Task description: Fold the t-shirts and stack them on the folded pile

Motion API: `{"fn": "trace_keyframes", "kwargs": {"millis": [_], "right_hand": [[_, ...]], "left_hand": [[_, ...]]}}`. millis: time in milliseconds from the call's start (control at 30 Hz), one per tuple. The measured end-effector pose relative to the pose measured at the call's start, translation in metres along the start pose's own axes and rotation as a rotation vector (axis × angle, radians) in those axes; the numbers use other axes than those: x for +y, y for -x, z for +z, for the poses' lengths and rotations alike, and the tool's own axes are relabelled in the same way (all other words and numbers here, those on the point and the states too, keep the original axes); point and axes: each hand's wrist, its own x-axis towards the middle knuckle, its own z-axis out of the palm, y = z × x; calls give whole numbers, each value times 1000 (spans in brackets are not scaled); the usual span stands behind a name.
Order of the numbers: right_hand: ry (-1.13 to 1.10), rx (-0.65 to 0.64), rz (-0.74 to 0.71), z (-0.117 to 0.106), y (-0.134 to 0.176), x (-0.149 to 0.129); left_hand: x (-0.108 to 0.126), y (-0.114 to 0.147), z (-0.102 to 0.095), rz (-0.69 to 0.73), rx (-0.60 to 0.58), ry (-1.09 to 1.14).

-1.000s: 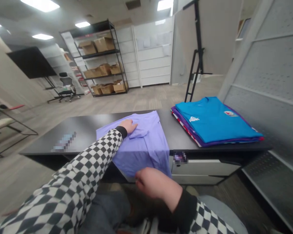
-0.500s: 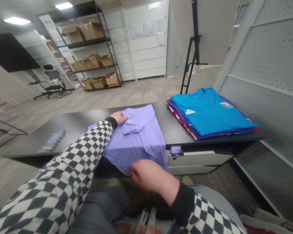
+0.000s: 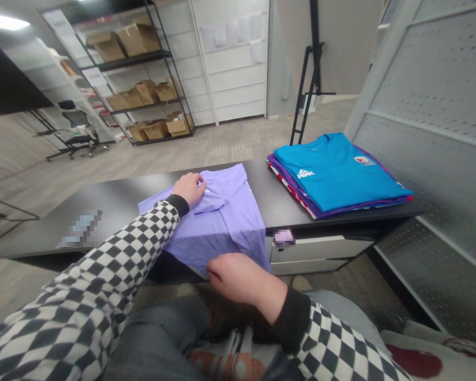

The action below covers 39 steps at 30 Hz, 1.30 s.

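Note:
A light purple T-shirt (image 3: pixel 238 211) lies over the table, its near part hanging down past the front edge. A sleeve is folded inward across its middle. My left hand (image 3: pixel 189 189) rests on the far part of the shirt beside this folded sleeve, its fingers bent and slightly apart. At the hanging hem, my right hand (image 3: pixel 238 280) is closed in a pinch on the shirt's lower edge; its fingertips are partly hidden. To the right sits a stack of folded shirts with a bright blue T-shirt (image 3: pixel 337 174) on top.
The dark table (image 3: pixel 103 198) carries a blurred-out flat item (image 3: pixel 81 227) at its left. White drawers (image 3: pixel 321 251) sit under its right side. A perforated grey panel (image 3: pixel 432 95) stands at the right. Behind are a shelf rack with cardboard boxes (image 3: pixel 137 39) and an office chair (image 3: pixel 75 124).
My left hand has loosened from the folded sleeve and shifted slightly up and left. My right hand stays at the hem. The view has tilted down a little.

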Motion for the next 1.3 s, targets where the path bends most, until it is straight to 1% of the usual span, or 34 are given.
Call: {"fn": "trace_keyframes", "kwargs": {"millis": [33,67,133,200,300,400,567,667,800,867,933,1033,1067,1100,1167,1233,1267,1300], "right_hand": [[-1,-4,-8,1,0,0],[-3,-8,-18,1,0,0],[-9,-12,-29,3,0,0],[-11,-15,-30,5,0,0],[-4,-22,-28,7,-2,1],[4,-31,-34,9,-3,2],[1,-50,-6,11,-4,4],[0,-68,10,11,-4,5],[-1,-82,23,11,-4,4],[2,-82,17,10,-4,4],[8,-80,2,10,-4,3],[19,-81,-26,9,-4,3],[22,-83,-34,9,-4,2],[23,-84,-40,9,-4,2],[19,-73,-47,8,-3,1],[8,-15,-21,4,-3,0],[3,37,9,1,-3,1],[-1,94,50,-3,-2,3]], "left_hand": [[2,7,-2,39,-32,-3],[3,15,-4,59,-90,-1],[3,28,-9,56,-218,13],[1,37,-13,42,-284,44],[-2,47,-15,35,-245,74],[-3,54,-13,40,-207,74],[-1,62,-9,71,-184,48],[-6,62,-14,63,-150,42],[-17,63,-25,44,-98,80],[-21,68,-28,23,-93,91],[-21,75,-27,0,-122,92],[-18,83,-22,-36,-189,83],[-15,84,-22,-45,-186,81],[-13,84,-22,-49,-156,83],[-5,83,-26,-33,-45,108],[8,85,-33,28,39,152],[16,89,-36,75,36,175],[26,94,-39,126,3,198]]}}
